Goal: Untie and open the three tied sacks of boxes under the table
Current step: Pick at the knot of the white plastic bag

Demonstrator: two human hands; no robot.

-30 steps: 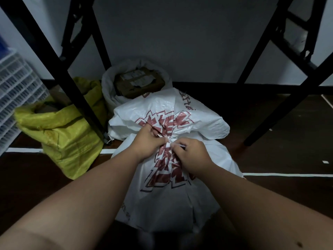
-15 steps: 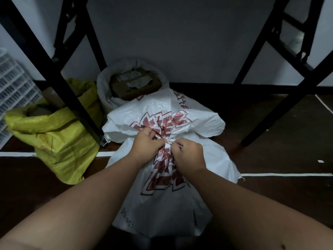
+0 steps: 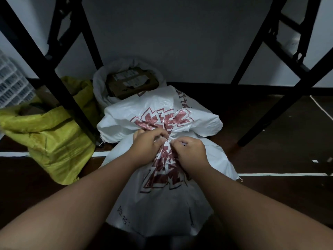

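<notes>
Since a second ago little has changed: the left hand (image 3: 146,144) and right hand (image 3: 191,151) still pinch the gathered neck of the white woven sack with red print (image 3: 162,192), on the floor at centre, still tied. The yellow woven sack (image 3: 48,139) sits at nine o'clock.

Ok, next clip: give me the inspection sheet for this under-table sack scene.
Surface: dark floor with white lines.
Job's things: front white sack tied at neck; rear white sack open, box showing; yellow sack open.
Clutter: white crate, far left.
Hands: left hand and right hand pinch the front sack's knot.
Cables: nothing seen.
Surroundings: black table legs, grey wall.
</notes>
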